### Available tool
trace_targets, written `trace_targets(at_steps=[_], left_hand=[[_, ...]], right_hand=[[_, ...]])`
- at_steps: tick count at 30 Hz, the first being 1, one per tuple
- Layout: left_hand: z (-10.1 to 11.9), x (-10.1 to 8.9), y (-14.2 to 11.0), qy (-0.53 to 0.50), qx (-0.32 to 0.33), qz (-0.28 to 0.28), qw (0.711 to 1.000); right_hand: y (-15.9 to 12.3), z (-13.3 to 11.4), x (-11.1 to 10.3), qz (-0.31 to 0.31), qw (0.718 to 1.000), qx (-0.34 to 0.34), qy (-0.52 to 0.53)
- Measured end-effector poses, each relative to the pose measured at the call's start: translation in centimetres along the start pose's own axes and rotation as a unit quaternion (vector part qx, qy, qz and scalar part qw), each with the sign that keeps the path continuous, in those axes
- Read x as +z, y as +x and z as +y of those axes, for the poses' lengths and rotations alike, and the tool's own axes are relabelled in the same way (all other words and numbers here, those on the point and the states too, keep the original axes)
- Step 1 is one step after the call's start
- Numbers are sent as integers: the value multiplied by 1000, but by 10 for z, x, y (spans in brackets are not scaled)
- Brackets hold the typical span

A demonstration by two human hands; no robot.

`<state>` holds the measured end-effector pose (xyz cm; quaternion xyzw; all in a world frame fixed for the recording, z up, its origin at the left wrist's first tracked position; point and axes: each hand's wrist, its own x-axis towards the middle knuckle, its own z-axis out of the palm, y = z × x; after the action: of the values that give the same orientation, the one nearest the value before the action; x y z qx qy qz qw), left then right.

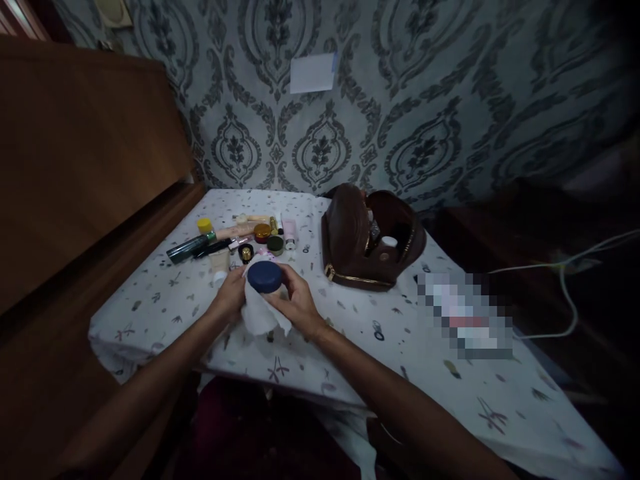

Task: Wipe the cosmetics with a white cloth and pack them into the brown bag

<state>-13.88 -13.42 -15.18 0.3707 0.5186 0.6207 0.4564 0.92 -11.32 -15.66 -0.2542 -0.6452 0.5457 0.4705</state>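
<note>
A round jar with a dark blue lid (265,276) is held up over the near part of the table. My right hand (299,303) is closed round its right side, thumb in front. A white cloth or wipe (263,317) hangs below and around the jar. My left hand (233,293) is closed on the cloth at the jar's left side; some of its fingers are hidden. Just behind the hands lie a black pot with a gold top (245,252), a dark green-lidded jar (275,245) and a beige tube with a white cap (220,263).
Farther back are an amber jar (262,232), a pink tube (289,233), a green bottle (190,247) and a yellow cap (204,225). An open brown bag (347,233) stands at right. A pixelated flat object (465,317) lies near a white cable (570,310). Wooden furniture (90,153) borders the left.
</note>
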Motion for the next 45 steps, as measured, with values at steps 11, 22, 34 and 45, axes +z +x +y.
trace_targets(at_steps=[11,22,34,45], left_hand=[[49,-23,15,219,243,142,934],[35,8,4,-50,85,128,987],[28,12,-39,-191,-147,-22,970],[31,-2,-53,446,197,-192,851]], right_hand=[[3,-3,0,9,967,85,240],[-2,2,4,-41,971,98,215],[1,5,1,30,997,27,66],[-8,27,1,15,997,-22,-73]])
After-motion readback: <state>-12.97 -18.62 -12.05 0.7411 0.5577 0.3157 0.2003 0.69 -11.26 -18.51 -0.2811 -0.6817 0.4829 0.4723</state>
